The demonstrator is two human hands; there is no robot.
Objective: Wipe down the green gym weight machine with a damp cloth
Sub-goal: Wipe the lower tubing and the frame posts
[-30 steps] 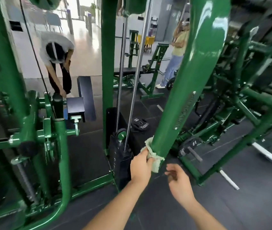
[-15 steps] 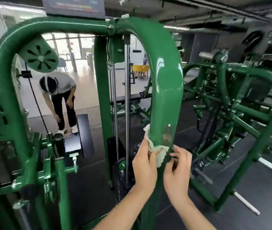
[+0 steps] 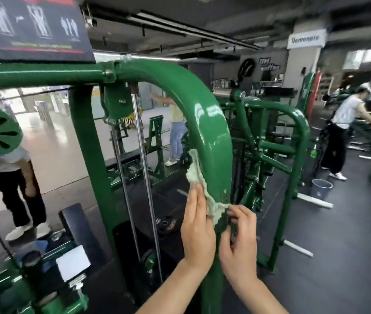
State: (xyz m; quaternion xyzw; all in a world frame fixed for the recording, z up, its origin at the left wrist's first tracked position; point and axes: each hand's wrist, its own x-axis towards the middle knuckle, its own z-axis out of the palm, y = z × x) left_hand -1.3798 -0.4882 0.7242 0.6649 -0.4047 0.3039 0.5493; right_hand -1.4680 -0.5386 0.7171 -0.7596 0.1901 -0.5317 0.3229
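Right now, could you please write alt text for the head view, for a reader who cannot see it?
Two bare hands hold a pale cloth against a curved green frame tube of a gym weight machine: the left hand presses it flat, the right hand pinches its lower end. Behind are steel guide rods, other green machines and people.

1. I am working from a single view, the head camera, so no second view is sharing any part of the scene.
2. It is looking forward and slightly down from the wearer's head.
3. It is sitting very near the curved green frame tube [image 3: 211, 137], which is filling the centre.
4. Both forearms are entering from the bottom edge.
5. The wide lens is bending the edges, taking in ceiling and floor [image 3: 338, 245].
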